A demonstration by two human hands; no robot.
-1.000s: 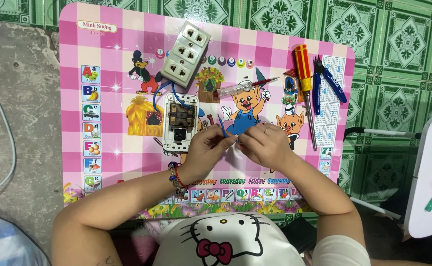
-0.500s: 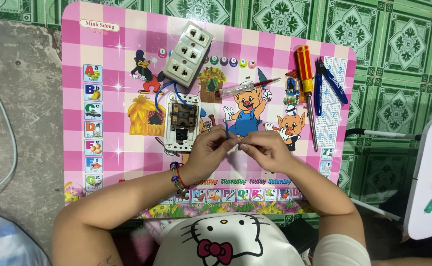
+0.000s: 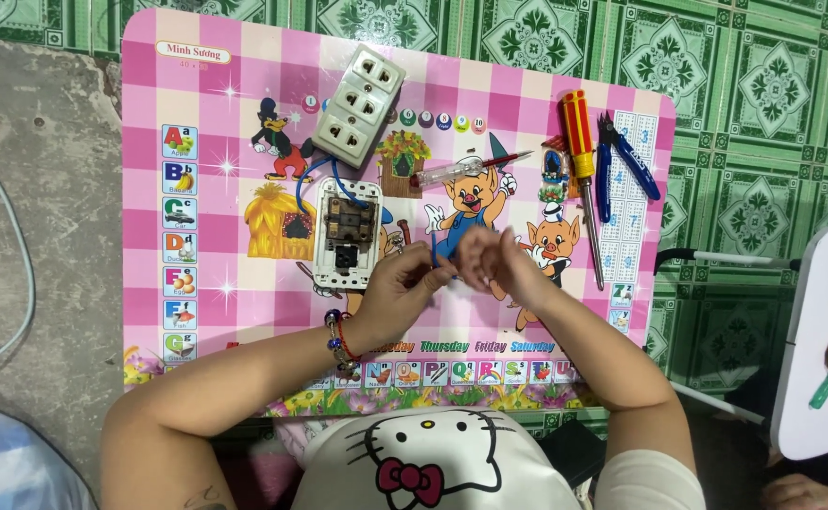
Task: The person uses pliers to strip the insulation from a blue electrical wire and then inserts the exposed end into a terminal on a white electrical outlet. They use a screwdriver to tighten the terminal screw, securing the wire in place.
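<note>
Holding: both hands meet over the middle of the pink checked worktop, fingers drawn together on a short blue wire.
Left hand: the left hand pinches the wire's near end between thumb and fingertips; a beaded bracelet sits on that wrist.
Right hand: the right hand is blurred, fingers curled toward the same wire; whether it truly grips it I cannot tell.
Wire: it stands between the two hands, long axis running near to far, its free end pointing far; the left hand is the closer one.
Open switch box: a white open switch box with its inner parts showing lies just left of the left hand, long axis near to far, blue leads curling from its far end.
Socket strip: a cream socket strip lies tilted, farther off and apart from the box.
Tester: a clear-handled tester screwdriver lies far of the hands, pointing right.
Right side tools: a red and yellow screwdriver and blue-handled pliers lie well right of the hands.
</note>
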